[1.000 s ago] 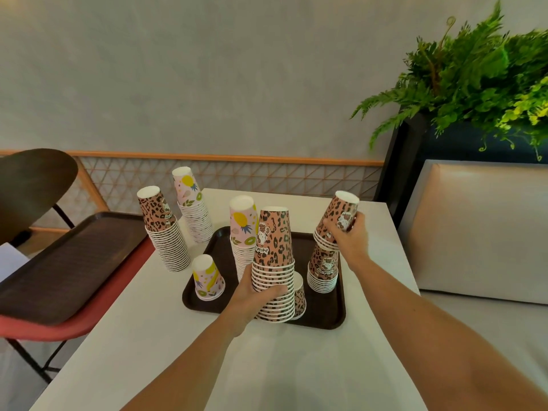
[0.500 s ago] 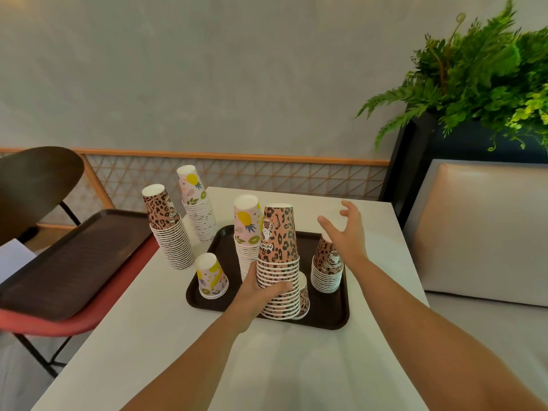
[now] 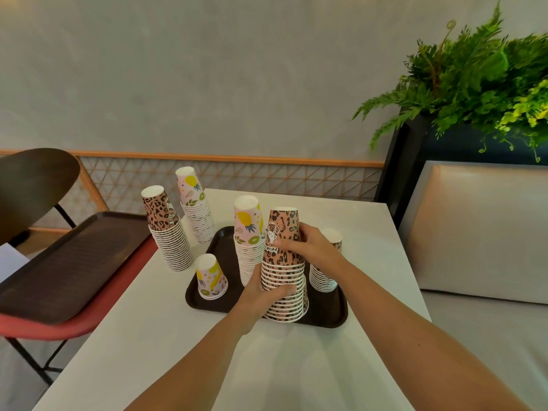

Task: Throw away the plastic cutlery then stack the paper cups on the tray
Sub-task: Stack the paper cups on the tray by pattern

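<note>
On tray point(image 3: 326, 311) — stack point(image 3: 284, 275), left hand point(image 3: 261, 295), right hand point(image 3: 310, 247)

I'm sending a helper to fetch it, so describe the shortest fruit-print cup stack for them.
Find the white table, then the small dark tray on it. At the tray's near left corner stands the short fruit-print stack. It is pink with yellow fruit and far shorter than the tall fruit-print stack beside it.
</note>
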Tool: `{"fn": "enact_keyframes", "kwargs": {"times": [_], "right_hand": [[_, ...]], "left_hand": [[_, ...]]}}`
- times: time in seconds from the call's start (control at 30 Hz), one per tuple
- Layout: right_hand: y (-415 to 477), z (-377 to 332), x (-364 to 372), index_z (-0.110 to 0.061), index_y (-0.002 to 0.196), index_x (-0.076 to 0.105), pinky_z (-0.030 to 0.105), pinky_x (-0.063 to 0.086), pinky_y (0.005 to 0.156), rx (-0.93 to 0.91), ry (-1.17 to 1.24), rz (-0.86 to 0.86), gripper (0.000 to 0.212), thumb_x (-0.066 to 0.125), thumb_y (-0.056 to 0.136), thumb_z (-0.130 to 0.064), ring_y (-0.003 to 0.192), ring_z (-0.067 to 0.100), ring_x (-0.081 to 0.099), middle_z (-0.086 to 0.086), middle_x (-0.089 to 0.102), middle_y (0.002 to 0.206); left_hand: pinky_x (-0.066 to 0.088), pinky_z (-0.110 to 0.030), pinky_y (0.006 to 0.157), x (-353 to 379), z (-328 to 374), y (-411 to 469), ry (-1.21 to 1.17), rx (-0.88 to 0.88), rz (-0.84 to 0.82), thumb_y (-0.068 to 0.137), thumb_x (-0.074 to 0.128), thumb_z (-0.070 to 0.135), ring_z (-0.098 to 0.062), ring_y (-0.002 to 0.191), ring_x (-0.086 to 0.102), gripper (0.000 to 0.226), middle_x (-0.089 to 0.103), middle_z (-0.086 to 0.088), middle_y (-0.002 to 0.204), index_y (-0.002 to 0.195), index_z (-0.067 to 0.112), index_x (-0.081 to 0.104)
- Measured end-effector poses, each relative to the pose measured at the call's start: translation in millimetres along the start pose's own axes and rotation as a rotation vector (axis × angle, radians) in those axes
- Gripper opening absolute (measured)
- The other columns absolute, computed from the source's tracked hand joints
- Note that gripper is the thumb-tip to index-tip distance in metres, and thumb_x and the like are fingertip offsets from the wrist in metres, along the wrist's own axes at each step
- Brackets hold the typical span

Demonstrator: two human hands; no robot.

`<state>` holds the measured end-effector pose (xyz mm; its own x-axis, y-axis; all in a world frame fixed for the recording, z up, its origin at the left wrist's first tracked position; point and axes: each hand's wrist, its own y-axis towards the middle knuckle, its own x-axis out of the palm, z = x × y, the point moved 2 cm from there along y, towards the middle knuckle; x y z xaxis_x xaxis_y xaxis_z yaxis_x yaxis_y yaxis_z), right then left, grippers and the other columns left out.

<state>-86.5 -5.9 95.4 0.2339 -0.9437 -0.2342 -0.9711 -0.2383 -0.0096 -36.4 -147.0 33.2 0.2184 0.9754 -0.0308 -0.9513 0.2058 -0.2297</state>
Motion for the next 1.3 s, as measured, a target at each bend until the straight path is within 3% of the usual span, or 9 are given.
{"fn": "enact_keyframes", "kwargs": {"times": [0.2,0.3,0.47,0.6,0.73,0.9,1.03,1.17,1.3], "right_hand": [[3,-12,-3,-0.019,0.115,0.055,0.037,0.054,0.090,0.003,0.116,0.062,0.041,0.073,0.079,-0.029,0.099,0.016,0.067,0.001,0.068,0.111],[6,-23,-9,-0.014,0.120,0.054,0.036,0.054,0.089,-0.027,0.157,0.105,0.044,0.071,0.081,-0.027,0.100,0.018,0.067,0.004,0.068,0.113],[11,-45,-24,-0.015,0.118,0.055,0.033,0.054,0.083,-0.075,0.233,0.206,0.041,0.070,0.081,-0.028,0.096,0.017,0.068,0.002,0.069,0.109],[15,-62,-48,-0.018,0.111,0.055,0.031,0.055,0.081,-0.134,0.355,0.334,0.030,0.067,0.084,-0.020,0.097,0.018,0.067,0.001,0.068,0.108],[23,-55,-74,-0.010,0.119,0.053,0.030,0.054,0.081,-0.168,0.421,0.505,0.041,0.069,0.083,-0.019,0.100,0.018,0.066,0.005,0.066,0.113],[22,-12,-88,-0.014,0.116,0.047,0.036,0.053,0.085,-0.110,0.258,0.668,0.049,0.075,0.077,-0.027,0.103,0.017,0.061,0.002,0.062,0.113],[16,26,-82,-0.010,0.124,0.043,0.039,0.052,0.089,-0.062,0.146,0.722,0.060,0.077,0.075,-0.022,0.110,0.021,0.057,0.008,0.058,0.120],[14,57,-75,-0.014,0.135,0.034,0.037,0.046,0.096,-0.022,0.055,0.645,0.074,0.077,0.076,-0.018,0.118,0.019,0.049,0.007,0.050,0.130],[16,68,-69,-0.021,0.143,0.025,0.040,0.038,0.102,0.048,-0.013,0.603,0.082,0.075,0.079,-0.023,0.132,0.025,0.038,0.011,0.039,0.141]], "left_hand": [[0.043,-0.033,0.097,-2,-1,-3,0.013,-0.012,-0.003,0.055,0.082,0.035,-0.010,0.113,0.054,0.087,0.058,0.009,0.122,0.131,0.033,0.037],[0.043,-0.032,0.097,-2,-3,-4,0.006,-0.017,-0.003,0.055,0.083,0.033,-0.010,0.113,0.055,0.088,0.058,0.008,0.122,0.131,0.031,0.039],[0.045,-0.021,0.084,-2,-7,-6,-0.004,-0.012,-0.013,0.072,0.079,0.016,-0.005,0.109,0.055,0.073,0.058,0.009,0.119,0.130,0.029,0.038],[0.044,-0.022,0.085,-2,-7,-6,-0.015,-0.014,-0.007,0.072,0.079,0.017,-0.006,0.109,0.055,0.074,0.058,0.009,0.120,0.131,0.030,0.037],[0.045,-0.019,0.080,-4,-4,-6,-0.032,-0.014,0.006,0.072,0.079,0.019,-0.006,0.108,0.055,0.072,0.058,0.010,0.117,0.129,0.031,0.038],[0.046,-0.021,0.079,-5,0,-5,-0.052,-0.015,0.029,0.066,0.081,0.026,-0.006,0.107,0.055,0.076,0.058,0.011,0.116,0.126,0.034,0.037],[0.046,-0.026,0.086,-7,1,-5,-0.051,-0.018,0.053,0.058,0.080,0.031,-0.008,0.109,0.056,0.081,0.058,0.010,0.118,0.126,0.034,0.037],[0.046,-0.024,0.082,-9,2,-4,-0.069,-0.018,0.068,0.067,0.082,0.024,-0.007,0.106,0.056,0.072,0.058,0.010,0.115,0.123,0.035,0.038],[0.047,-0.024,0.082,-10,3,-5,-0.076,-0.018,0.067,0.049,0.083,0.037,-0.008,0.108,0.056,0.090,0.058,0.009,0.118,0.127,0.035,0.037]]}}
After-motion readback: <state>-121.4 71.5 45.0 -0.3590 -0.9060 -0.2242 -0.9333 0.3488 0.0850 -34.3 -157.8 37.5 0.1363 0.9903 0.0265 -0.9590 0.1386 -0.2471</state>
